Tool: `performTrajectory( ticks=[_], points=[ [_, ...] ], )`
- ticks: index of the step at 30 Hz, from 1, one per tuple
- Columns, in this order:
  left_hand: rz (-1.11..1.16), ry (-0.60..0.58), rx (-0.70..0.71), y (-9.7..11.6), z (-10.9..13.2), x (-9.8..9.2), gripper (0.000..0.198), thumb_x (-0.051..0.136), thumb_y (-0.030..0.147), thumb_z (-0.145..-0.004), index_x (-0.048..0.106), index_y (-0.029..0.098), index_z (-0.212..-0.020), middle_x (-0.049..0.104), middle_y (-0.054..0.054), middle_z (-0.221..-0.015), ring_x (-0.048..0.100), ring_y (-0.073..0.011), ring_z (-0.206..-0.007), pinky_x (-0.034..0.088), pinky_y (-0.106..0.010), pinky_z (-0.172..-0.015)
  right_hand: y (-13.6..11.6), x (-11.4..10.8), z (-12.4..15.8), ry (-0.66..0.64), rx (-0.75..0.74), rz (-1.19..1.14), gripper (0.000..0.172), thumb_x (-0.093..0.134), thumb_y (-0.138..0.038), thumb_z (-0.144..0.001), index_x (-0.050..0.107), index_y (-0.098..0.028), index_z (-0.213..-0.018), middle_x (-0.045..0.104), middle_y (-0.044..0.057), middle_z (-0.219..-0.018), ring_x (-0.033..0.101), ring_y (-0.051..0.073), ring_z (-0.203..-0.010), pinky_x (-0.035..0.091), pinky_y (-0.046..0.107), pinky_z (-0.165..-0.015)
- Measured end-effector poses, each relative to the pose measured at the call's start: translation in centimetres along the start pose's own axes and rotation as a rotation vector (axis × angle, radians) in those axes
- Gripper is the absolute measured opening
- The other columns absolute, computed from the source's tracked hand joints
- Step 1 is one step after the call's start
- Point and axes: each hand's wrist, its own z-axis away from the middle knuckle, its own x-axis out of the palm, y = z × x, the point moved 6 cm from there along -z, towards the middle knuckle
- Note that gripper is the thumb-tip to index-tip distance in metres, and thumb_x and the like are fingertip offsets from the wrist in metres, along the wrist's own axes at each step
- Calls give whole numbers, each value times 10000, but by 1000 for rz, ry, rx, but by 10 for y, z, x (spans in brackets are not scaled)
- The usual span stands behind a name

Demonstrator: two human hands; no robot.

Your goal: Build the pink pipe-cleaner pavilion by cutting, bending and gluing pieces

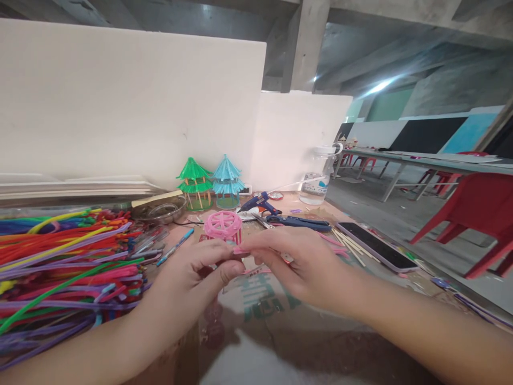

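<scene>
My left hand (204,272) and my right hand (304,262) meet over the table, their fingertips closed on a small piece of pink pipe cleaner (239,249). Most of that piece is hidden by the fingers. Just behind them stands a round pink frame (223,225) with a spoked top, partly covered by my left hand. Farther back are a green two-tiered pavilion model (194,184) and a light blue one (227,182). A blue glue gun (256,202) lies behind my right hand, close to dark-handled pliers (298,221).
A heap of coloured pipe cleaners (68,267) fills the left side, with a blue pen (175,246) beside it. Thin wooden sticks (352,246) and a phone (377,246) lie on the right. A water bottle (316,182) stands at the back. Beyond is a red chair (468,214).
</scene>
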Motion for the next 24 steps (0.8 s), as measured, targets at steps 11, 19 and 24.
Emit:
performTrajectory(
  ticks=[11,19,24],
  points=[
    [18,4,6,-2,2,2,303,526,350,-888,709,207,-694,618,7,-594,554,-139,-597,424,-217,-497,-5,0,1,55,-97,77,239,444,-83,-928,658,-167,-991,725,37,-805,654,131,-748,482,230,-666],
    [-5,24,40,1,2,0,287,538,345,-889,723,213,-713,608,10,-575,540,-136,-576,417,-214,-481,-7,-1,2,43,-111,106,238,435,-91,-935,652,-170,-993,698,29,-753,621,131,-687,438,230,-605],
    [-22,13,46,2,2,1,364,490,319,-914,639,203,-603,601,34,-541,531,-107,-517,402,-195,-472,-9,1,3,34,-130,121,238,437,-62,-922,650,-147,-985,688,34,-740,607,134,-677,421,233,-605]
  ],
)
